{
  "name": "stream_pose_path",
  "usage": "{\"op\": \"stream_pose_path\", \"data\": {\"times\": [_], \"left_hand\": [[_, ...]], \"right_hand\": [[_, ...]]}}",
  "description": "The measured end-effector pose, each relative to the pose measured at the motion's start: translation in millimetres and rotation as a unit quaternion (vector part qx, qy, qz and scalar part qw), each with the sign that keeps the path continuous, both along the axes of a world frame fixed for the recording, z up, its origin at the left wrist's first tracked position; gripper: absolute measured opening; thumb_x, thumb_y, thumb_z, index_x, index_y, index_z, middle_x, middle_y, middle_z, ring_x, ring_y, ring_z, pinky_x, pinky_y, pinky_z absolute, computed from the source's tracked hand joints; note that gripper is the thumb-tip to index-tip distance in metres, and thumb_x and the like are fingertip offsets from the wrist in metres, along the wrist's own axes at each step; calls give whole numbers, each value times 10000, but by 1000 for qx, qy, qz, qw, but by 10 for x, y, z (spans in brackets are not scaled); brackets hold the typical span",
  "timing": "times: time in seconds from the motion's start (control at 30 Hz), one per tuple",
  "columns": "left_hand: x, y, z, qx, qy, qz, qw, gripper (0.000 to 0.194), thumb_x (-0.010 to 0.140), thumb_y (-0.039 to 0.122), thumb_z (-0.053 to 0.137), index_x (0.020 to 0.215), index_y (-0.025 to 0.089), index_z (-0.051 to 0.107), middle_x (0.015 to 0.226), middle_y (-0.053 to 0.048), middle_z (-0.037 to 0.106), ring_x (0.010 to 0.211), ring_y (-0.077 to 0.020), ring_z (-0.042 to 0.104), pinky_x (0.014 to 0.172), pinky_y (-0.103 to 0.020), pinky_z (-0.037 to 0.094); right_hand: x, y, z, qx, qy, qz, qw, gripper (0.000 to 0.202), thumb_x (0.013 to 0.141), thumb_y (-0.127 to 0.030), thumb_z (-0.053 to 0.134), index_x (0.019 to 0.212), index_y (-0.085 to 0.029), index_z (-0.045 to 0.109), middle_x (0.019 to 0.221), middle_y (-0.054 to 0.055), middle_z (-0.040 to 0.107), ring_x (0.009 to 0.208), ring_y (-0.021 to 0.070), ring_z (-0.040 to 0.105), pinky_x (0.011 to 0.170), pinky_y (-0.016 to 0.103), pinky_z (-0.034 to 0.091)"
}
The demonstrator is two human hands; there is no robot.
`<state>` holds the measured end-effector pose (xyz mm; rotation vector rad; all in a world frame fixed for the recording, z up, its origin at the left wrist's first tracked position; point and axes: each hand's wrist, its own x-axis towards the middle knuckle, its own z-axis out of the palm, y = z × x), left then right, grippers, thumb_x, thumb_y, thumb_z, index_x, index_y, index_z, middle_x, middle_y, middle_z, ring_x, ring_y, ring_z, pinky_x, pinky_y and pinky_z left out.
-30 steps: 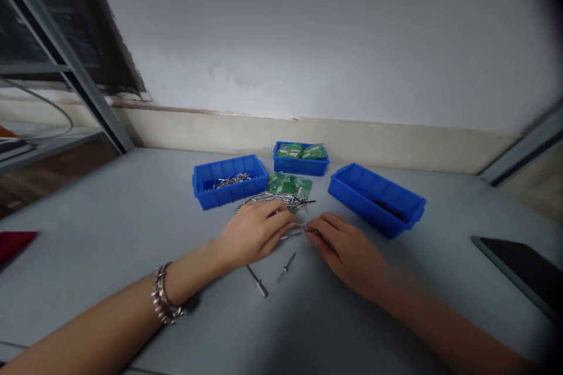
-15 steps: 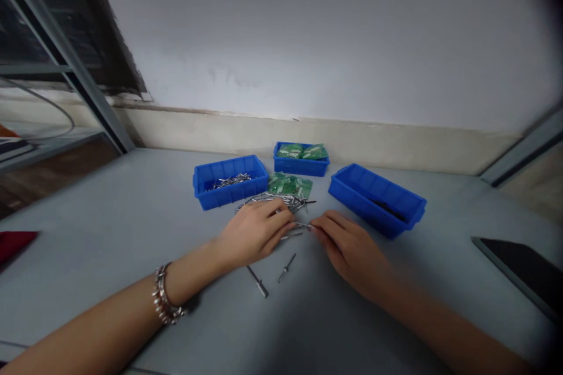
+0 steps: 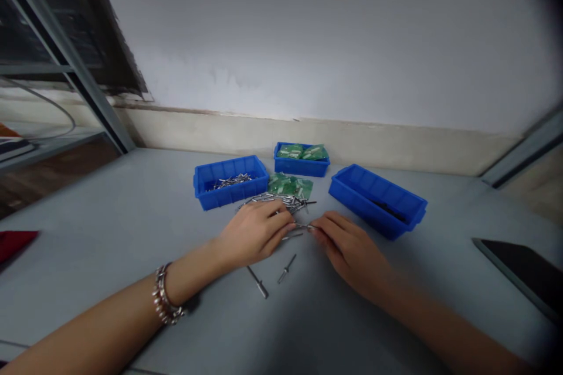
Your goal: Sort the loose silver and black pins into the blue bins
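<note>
Both hands low on the desk (image 3: pixel 109 211), just in front of the loose rivet pile (image 3: pixel 272 200). Left hand (image 3: pixel 253 233) and right hand (image 3: pixel 352 249) meet fingertip to fingertip, fingers pinched on one small metal rivet (image 3: pixel 303 226) between them. Two stray rivets (image 3: pixel 272 278) lie nearer me than the pile. Left blue bin (image 3: pixel 231 180) with rivets sits behind the pile; right blue bin (image 3: pixel 377 199) beside it.

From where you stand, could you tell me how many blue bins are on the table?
3. The left bin holds metal pins, the far middle bin holds green packets, and the right bin sits beyond the right hand.
</note>
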<state>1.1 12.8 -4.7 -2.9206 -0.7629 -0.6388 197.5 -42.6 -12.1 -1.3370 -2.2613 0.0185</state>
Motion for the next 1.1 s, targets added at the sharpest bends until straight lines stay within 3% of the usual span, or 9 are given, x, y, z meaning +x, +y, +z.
{"op": "stream_pose_path", "data": {"times": [0.3,0.63,0.87,0.97,1.1], "left_hand": [[-5,-1,2,4,-1,-5,1000,299,928,277,312,789,147,543,779,-43,539,686,-149,506,601,-275,412],[4,6,5,22,-7,12,1000,300,928,278,317,796,147,553,754,-40,543,682,-153,510,596,-271,411],[-84,71,87,93,-75,122,985,294,925,266,317,821,135,559,801,-57,562,687,-144,522,627,-268,431],[-180,174,151,131,-70,203,968,298,923,276,320,815,144,565,813,-57,567,706,-153,539,639,-270,425],[-305,309,226,162,-24,348,923,295,924,308,318,889,163,573,868,-70,592,661,-174,558,536,-272,373]], "right_hand": [[-18,20,-30,-42,-42,-14,998,224,894,-175,366,841,-175,584,814,61,611,760,189,573,693,350,488],[8,12,-2,15,7,-22,1000,213,900,-212,350,972,-186,549,882,74,615,840,209,574,754,385,480],[19,50,-102,13,-35,-64,997,279,875,-220,393,1127,-176,504,1096,108,577,1044,253,506,879,465,420],[17,45,-133,-3,-65,-79,995,332,874,-245,382,1186,-189,482,1195,109,548,1124,256,471,875,470,428],[10,25,-129,-55,-104,-86,989,378,882,-279,372,1244,-207,450,1289,97,492,1184,249,433,904,469,405]]}}
